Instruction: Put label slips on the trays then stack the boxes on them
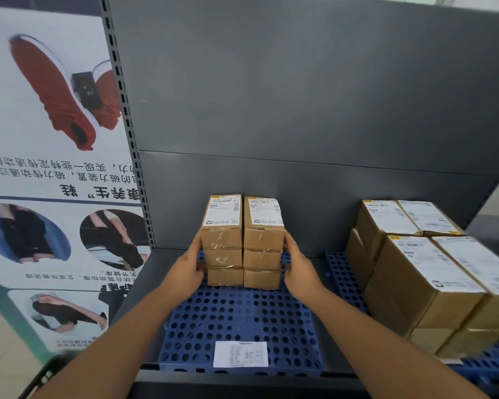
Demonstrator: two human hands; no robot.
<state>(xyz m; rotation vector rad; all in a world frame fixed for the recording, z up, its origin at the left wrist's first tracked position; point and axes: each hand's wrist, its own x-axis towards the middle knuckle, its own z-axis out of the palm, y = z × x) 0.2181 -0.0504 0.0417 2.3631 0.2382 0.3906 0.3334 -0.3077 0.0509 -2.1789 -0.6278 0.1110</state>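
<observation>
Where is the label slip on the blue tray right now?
In the head view, the white label slip lies flat at the near front edge of the centre blue tray, well in front of the small box stack.

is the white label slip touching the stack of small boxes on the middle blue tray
Apart. The head view shows the label slip at the tray's front edge, bare blue grid between it and the box stack.

Matt brown cardboard boxes (242,243) with glossy tape, perforated blue plastic tray (242,321), white paper slip (240,354)
</observation>
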